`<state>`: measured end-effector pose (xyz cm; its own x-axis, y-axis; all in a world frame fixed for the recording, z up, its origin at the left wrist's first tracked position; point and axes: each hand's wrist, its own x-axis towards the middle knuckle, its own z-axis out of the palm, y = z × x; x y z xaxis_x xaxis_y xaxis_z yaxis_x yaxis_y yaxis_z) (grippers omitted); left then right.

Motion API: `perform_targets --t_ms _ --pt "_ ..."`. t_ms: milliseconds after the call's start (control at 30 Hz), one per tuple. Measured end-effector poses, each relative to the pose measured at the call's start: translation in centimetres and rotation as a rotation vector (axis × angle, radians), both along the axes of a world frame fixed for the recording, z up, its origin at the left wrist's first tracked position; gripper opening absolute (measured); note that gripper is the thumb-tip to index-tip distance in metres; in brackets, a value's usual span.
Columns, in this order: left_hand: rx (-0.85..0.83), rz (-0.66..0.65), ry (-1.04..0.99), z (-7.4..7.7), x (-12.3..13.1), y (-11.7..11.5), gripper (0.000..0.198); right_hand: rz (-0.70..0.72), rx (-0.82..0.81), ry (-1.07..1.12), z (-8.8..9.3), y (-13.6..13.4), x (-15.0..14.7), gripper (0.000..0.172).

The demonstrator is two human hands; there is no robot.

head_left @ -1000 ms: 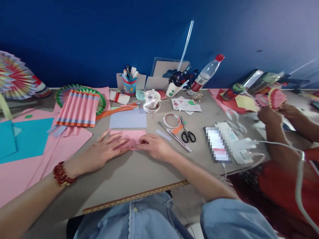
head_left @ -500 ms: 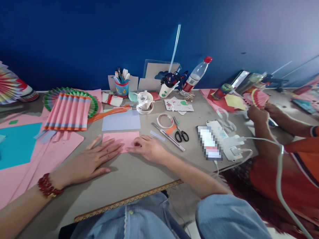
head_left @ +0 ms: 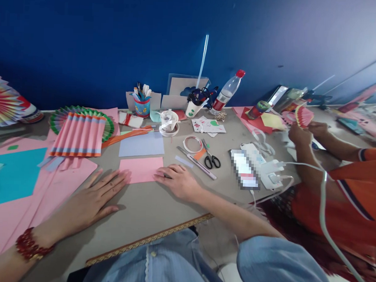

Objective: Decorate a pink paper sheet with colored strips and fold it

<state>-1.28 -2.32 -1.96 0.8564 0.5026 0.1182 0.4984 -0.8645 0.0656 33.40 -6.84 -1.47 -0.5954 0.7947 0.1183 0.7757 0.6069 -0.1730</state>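
A pink sheet of paper [head_left: 141, 170] lies flat on the table in front of me. My left hand [head_left: 101, 195] is open, palm down, its fingertips resting on the sheet's left edge and its thumb apart. Over the right end of the same paper, my right hand [head_left: 180, 182] has its fingers bent and close together, holding that edge at the table. Just beyond it lies a pale lavender sheet [head_left: 141, 144]. Right of the sheets are a utility knife [head_left: 202, 166], black-handled scissors [head_left: 212, 160] and a roll of tape [head_left: 192, 144].
Pleated paper fans [head_left: 79, 135] and blue paper [head_left: 17, 172] lie on the left. Along the wall stand a pen cup [head_left: 142, 108], a white cup [head_left: 193, 109] and a bottle [head_left: 228, 93]. A phone [head_left: 245, 169] and power strip [head_left: 264, 168] sit right, near another person's hands [head_left: 301, 134].
My left hand has slid left across the pink paper to its left edge, uncovering the middle. The right hand has stayed at the right end, its fingers now lying over it.
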Motion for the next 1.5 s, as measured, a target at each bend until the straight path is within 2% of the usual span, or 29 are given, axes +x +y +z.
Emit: perform_targets --t_ms 100,400,967,1500 --pt "0.008 -0.001 0.012 -0.1 -0.3 -0.2 0.073 0.005 -0.025 0.027 0.4 -0.8 0.3 0.042" --pt "0.038 0.043 0.043 -0.2 -0.7 -1.2 0.074 -0.026 -0.057 0.038 0.2 -2.2 0.1 0.066" --pt "0.024 0.054 0.033 -0.7 -0.8 -1.5 0.073 -0.035 -0.077 0.040 0.5 -2.8 0.6 0.069" --pt "0.034 0.090 0.001 -0.3 -0.5 -1.8 0.071 -0.036 -0.039 -0.005 0.8 -2.3 0.3 0.065"
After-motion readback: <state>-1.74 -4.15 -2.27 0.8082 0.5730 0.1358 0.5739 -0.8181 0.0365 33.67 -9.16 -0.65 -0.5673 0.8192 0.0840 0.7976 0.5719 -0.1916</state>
